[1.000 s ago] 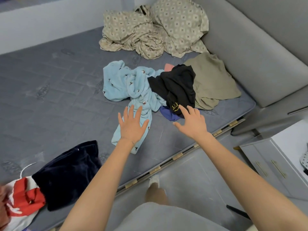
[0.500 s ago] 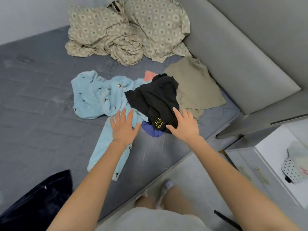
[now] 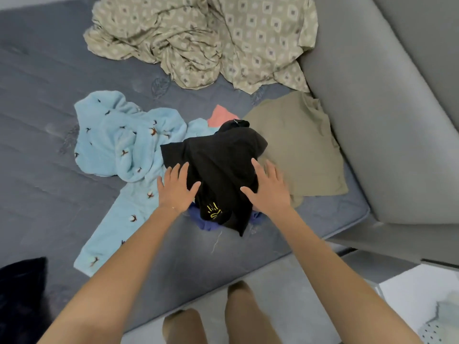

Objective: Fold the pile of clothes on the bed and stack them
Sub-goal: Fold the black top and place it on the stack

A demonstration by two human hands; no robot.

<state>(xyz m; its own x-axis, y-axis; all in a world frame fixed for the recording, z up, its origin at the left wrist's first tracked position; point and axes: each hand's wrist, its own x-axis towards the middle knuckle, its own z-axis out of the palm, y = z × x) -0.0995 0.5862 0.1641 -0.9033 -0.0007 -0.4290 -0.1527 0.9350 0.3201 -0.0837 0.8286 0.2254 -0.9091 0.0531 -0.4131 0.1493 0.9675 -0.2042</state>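
Pile of clothes (image 3: 154, 145) is seen heaped near the edge of the bed (image 3: 49, 120), its top black garment (image 3: 218, 160) flanked by the left hand (image 3: 176, 189) and right hand (image 3: 269, 191), fingers held straight and spread

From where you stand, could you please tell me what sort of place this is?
Most likely a bedroom: a grey quilted mattress, a grey padded headboard beside it, and a crumpled beige patterned sheet.
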